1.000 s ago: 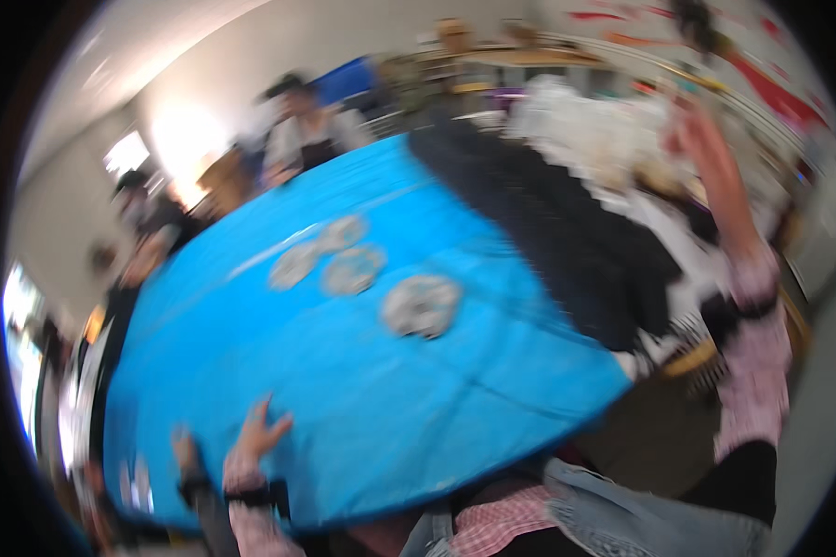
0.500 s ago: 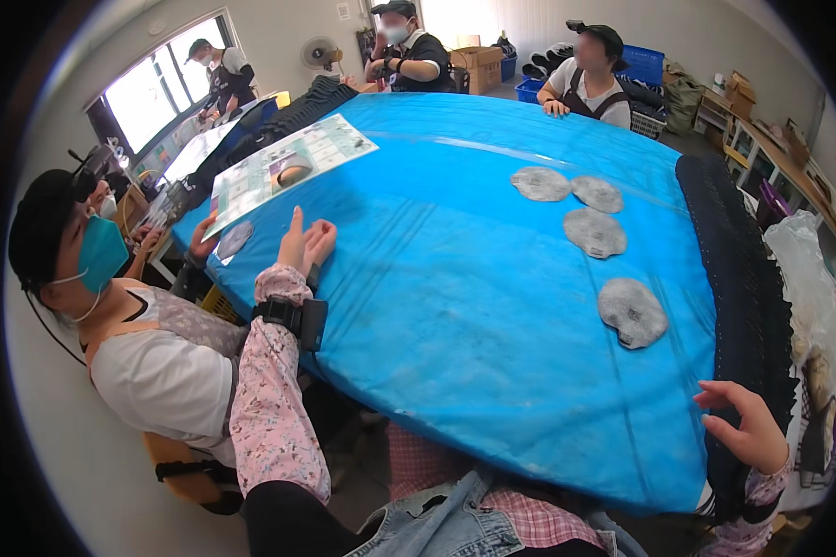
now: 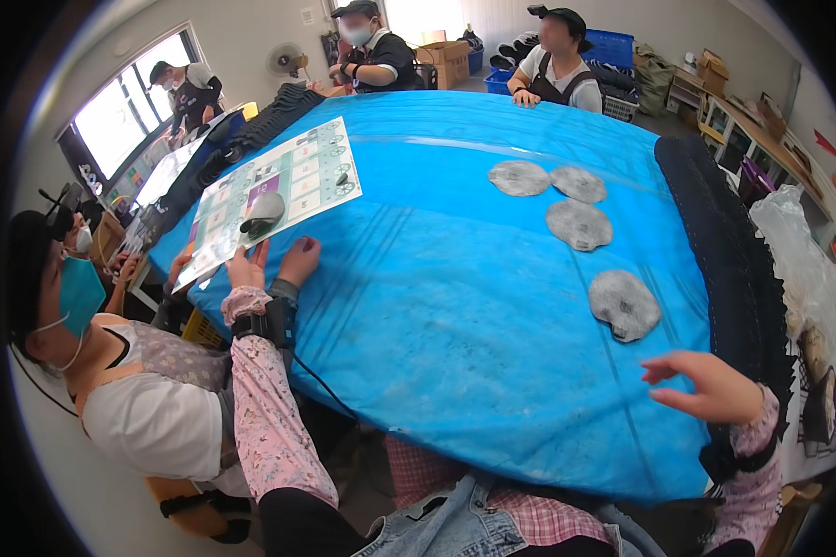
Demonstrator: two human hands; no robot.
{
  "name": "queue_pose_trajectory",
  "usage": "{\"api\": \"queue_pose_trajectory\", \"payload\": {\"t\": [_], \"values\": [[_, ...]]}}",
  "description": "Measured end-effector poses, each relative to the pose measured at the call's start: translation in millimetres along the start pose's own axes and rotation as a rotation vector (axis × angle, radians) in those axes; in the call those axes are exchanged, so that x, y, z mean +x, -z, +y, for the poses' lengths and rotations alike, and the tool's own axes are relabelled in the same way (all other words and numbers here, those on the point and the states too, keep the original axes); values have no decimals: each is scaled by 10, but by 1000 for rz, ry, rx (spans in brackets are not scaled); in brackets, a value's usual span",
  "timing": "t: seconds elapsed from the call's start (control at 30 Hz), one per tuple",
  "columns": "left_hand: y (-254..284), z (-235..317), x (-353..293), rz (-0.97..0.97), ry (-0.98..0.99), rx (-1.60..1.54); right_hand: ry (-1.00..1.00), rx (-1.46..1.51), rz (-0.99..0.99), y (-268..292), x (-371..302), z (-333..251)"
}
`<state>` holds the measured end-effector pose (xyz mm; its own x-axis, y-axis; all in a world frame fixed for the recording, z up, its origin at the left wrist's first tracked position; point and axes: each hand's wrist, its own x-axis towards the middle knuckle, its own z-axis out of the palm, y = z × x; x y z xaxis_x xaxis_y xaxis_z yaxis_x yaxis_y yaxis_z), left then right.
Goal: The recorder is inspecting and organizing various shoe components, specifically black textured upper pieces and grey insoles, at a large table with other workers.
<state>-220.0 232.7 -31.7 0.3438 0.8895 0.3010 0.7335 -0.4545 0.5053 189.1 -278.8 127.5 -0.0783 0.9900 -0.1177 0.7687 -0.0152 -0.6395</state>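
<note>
Printed sheet point(image 3: 311, 172) was over L side of blue-covered bench point(image 3: 455, 325). L hand point(image 3: 245, 270) was at its near edge; grip couldn't be told. R hand point(image 3: 708, 384), wide, thumb apart from fingers, was above bench nr. gray disc point(image 3: 624, 302) & dk. fabric point(image 3: 715, 241).

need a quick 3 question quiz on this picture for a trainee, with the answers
1. How many rounded grey pieces lie on the right half of the blue table cover? A) two B) four C) six
2. True or false: the wearer's right hand is open and empty.
3. Fill in: the wearer's left hand is at the near edge of a printed ____.

Key: 1. B; 2. true; 3. sheet
</note>
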Motion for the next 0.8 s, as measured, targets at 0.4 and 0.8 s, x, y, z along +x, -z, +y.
{"api": "queue_pose_trajectory", "payload": {"t": [0.4, 0.8], "values": [[787, 1111, -861, 432, 81, -1562, 142, 927, 64, -105, 1663, -345], [563, 2798, -1283, -168, -64, -1531, 206, 1251, 257, -25, 911, -193]]}}
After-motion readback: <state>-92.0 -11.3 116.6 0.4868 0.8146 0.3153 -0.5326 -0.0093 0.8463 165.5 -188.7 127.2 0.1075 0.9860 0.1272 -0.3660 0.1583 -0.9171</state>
